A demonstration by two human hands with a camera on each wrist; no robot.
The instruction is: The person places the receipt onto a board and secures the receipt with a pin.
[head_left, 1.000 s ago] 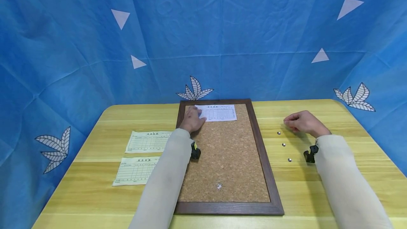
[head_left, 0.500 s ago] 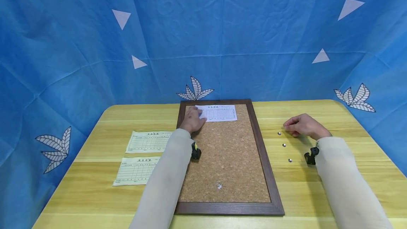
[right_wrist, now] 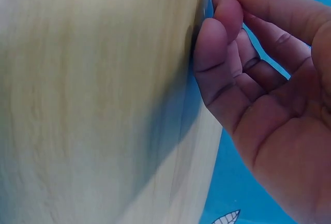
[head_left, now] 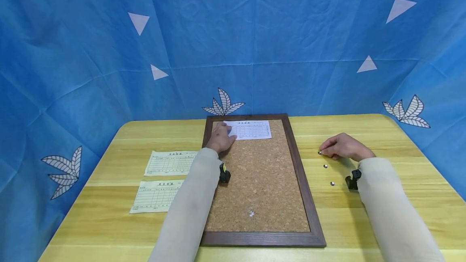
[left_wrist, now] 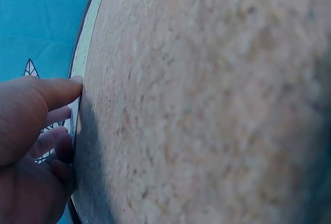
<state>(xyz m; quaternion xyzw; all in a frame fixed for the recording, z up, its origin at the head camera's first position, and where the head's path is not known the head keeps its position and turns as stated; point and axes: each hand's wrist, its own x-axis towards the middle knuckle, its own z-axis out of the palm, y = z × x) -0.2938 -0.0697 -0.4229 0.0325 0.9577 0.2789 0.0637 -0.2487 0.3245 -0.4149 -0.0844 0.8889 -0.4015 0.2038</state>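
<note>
I see the left hand [head_left: 221, 137] reaching over the framed corkboard [head_left: 262, 181], palm down, on the left end of a white slip [head_left: 253, 129]. Its grip is apart: thumb and fingers spread, thumb tip touching the paper in my left wrist view. The right hand [head_left: 344, 147] is low over the tabletop [head_left: 109, 233], to the right of the board, wrist bent so the fingers point left. Its thumb and fingertips come close together at the farthest metal tack [head_left: 319, 153]; I cannot tell whether this grip is clamped on it. Both arms wear pale long sleeves [head_left: 393, 205].

The brown wooden frame [head_left: 262, 238] encloses the cork, and the white slip lies flat inside its far end. A small silvery patch [head_left: 251, 213] shows on the cork near the close edge. Two more tacks, a middle one [head_left: 325, 166] and a nearest one [head_left: 332, 183], sit in a slanting row with the first.

To the board's left, I have two pale green printed slips, one farther [head_left: 171, 162] and one nearer [head_left: 157, 196], each partly hidden by the left sleeve. The cork is speckled and grainy, the tabletop yellow with streaked wood grain, and the blue curtain [head_left: 291, 43] behind is creased, printed with leaves and white triangles.
</note>
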